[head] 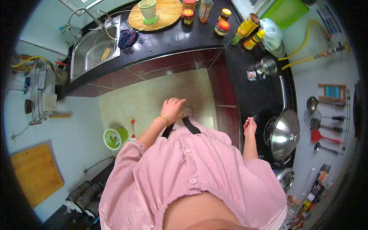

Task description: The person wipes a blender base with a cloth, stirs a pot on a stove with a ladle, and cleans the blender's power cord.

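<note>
My left hand [173, 110], with a gold bangle at the wrist, hangs in front of my body over the floor; its fingers are spread a little and hold nothing that I can see. My right hand [250, 126] is at the edge of the black countertop [247, 97], its fingers curled; whether something small is between them I cannot tell. Close to it on the right stands a wok with a domed steel lid [284, 138]. Farther up that counter are a small steel pot [268, 66] and a small packet [251, 76].
A steel sink [95, 51], a dark cloth [127, 38], a round bamboo mat [169, 14] and several jars and bottles occupy the far counter. A green bin [122, 135] stands on the floor at left. Utensils, among them a red spatula [316, 136], hang on the right wall.
</note>
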`<state>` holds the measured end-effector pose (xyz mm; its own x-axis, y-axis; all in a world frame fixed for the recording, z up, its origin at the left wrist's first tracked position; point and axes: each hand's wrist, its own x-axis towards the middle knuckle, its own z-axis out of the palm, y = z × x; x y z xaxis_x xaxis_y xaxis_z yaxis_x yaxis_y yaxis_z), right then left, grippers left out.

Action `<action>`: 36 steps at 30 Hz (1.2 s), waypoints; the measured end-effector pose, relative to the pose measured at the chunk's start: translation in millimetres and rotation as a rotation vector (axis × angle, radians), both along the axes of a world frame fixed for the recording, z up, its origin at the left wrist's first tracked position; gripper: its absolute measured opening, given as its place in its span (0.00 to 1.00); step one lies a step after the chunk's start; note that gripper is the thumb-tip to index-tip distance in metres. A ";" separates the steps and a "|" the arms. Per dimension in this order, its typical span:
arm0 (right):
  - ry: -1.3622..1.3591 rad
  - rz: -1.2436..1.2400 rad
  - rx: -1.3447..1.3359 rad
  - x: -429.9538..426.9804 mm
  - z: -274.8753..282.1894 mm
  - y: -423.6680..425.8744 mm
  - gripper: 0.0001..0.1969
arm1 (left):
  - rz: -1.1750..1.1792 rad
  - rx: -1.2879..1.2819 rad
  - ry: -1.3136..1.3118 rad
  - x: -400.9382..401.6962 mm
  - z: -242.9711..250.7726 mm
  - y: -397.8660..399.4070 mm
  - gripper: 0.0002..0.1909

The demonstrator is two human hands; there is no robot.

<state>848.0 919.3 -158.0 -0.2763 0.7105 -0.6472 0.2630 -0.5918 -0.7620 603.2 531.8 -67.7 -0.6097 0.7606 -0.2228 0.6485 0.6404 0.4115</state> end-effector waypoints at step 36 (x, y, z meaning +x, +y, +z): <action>0.149 1.398 1.498 -760.3 201.8 -217.0 0.45 | 1.030 0.535 -0.455 -374.8 -75.5 -182.9 0.19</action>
<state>87.7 702.4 43.7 -0.9718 -0.1415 0.1887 -0.2093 0.8861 -0.4135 228.4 348.9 -143.3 -0.9244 0.0356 -0.3799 -0.3249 0.4486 0.8326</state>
